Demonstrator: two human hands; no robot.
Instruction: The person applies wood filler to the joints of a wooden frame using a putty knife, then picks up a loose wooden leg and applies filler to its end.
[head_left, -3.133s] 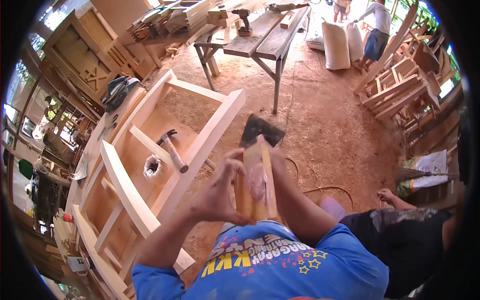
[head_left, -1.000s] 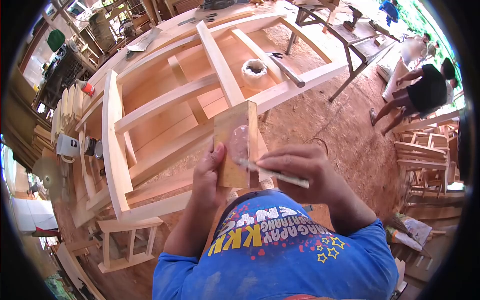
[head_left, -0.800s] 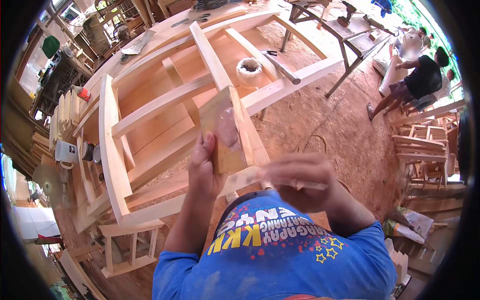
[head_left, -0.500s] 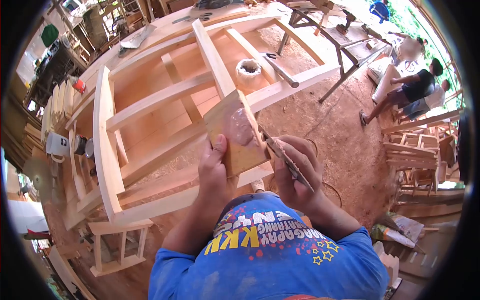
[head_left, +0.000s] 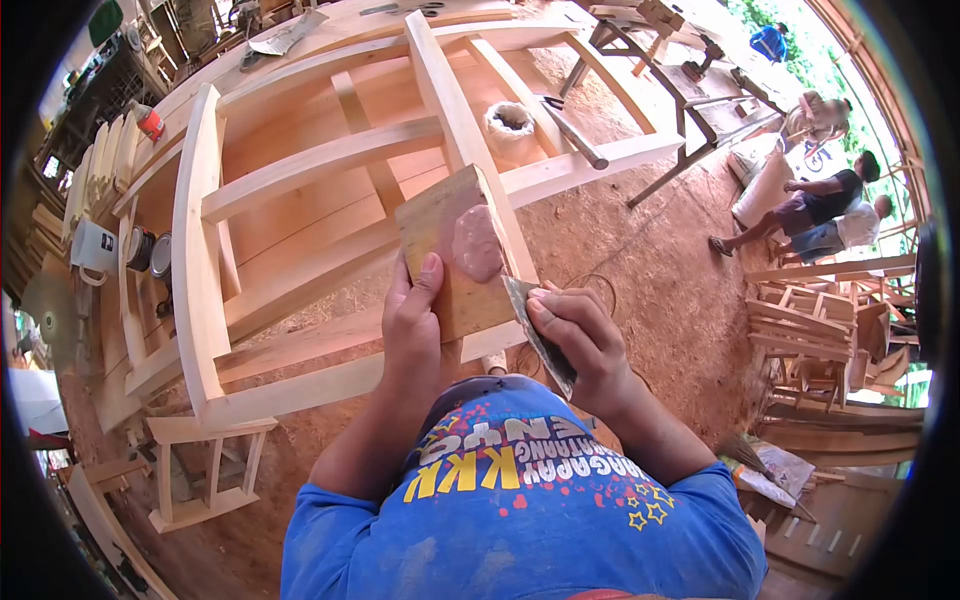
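My left hand [head_left: 417, 318] grips a small wooden board [head_left: 425, 225] by its near left side, thumb on top. A smooth mound of pinkish putty [head_left: 478, 245] sits on the board's right half. In my right hand [head_left: 583, 340] is a flat grey putty scraper [head_left: 542, 340], pinched between thumb and fingers. Its tip is right at the board's right edge, below the putty, and a little pink shows there. Beyond both hands lies a pale wooden frame [head_left: 320, 178] with slats and crossbars.
A hammer [head_left: 575, 138] and a whitish round container [head_left: 510, 125] are by the frame's far right crossbars. A mug [head_left: 93, 248] and cans [head_left: 140, 248] stand at left. A small wooden stool frame [head_left: 210, 470] is lower left. Several people [head_left: 825, 195] are at far right, near stacked wooden pieces [head_left: 810, 325].
My right hand has turned the scraper so its flat face shows, and its tip sits lower along the board's edge. The board has shifted slightly left and up in view.
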